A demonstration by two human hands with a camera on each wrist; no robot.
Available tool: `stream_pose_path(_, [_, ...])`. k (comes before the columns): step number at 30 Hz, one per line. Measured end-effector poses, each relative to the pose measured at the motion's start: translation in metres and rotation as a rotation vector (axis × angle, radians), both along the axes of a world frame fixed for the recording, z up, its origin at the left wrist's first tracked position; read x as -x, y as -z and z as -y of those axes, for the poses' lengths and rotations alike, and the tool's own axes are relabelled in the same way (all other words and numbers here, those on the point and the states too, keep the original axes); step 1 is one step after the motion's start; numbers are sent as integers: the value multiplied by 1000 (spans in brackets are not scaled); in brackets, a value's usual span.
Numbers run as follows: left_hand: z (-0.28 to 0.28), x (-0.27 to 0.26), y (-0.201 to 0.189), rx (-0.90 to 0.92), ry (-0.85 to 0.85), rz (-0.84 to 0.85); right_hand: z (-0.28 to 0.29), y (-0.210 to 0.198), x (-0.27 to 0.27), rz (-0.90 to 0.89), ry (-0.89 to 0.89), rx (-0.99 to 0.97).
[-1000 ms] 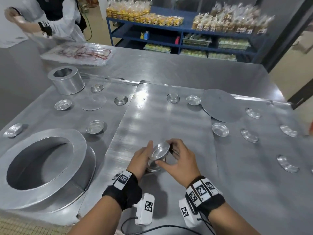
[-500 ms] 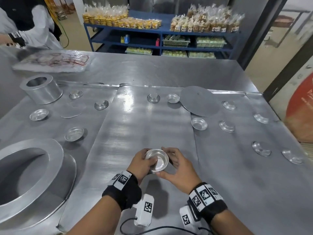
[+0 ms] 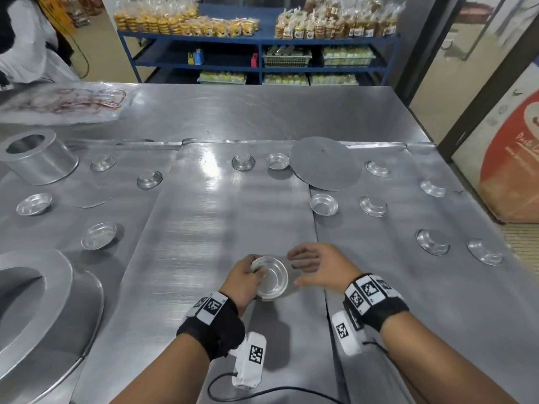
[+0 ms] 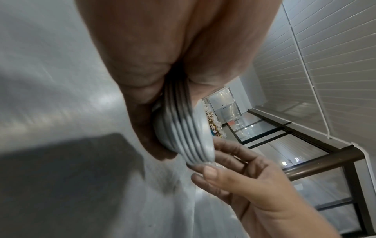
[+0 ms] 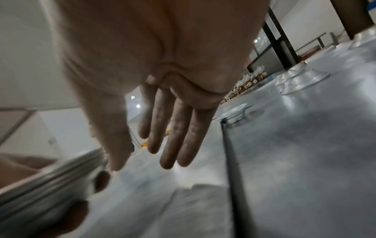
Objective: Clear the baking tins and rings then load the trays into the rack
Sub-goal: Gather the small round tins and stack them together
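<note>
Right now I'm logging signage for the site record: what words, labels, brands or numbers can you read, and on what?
Orange banner at the right edge: pale script, cut off and too blurred to read.
Packet labels on the blue shelf: too small to read.
Wristbands on the left hand and right hand: black-and-white marker squares only, no letters.
Stack of small tins: no marking visible.

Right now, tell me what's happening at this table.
A person is gathering small baking tins. The left hand grips a nested stack of tins above the trays; the right hand is open beside it, holding nothing. Many loose tins and a large ring are not yet cleared.
</note>
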State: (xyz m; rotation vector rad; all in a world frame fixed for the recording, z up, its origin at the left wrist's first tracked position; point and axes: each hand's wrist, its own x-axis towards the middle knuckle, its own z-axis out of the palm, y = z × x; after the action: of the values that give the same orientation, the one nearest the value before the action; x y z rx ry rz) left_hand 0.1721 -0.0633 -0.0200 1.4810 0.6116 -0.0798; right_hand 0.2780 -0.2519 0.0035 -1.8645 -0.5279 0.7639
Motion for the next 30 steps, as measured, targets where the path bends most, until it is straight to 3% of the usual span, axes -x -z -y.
stream_pose_path(9, [10,-29,0,-45,9,8,4,16,-106,578,191,520])
stream_pose_path(15, [18,-43,2,-203,39,-42,-10,22,-154,628,154,726])
stream_pose_path(22, [33,-37,0,-268,25,-52,-8,20,-170,559,153,665])
stream_pose_path(30, [48,-19,-1,-82,-134,-61,6,2,-129,526,208,435])
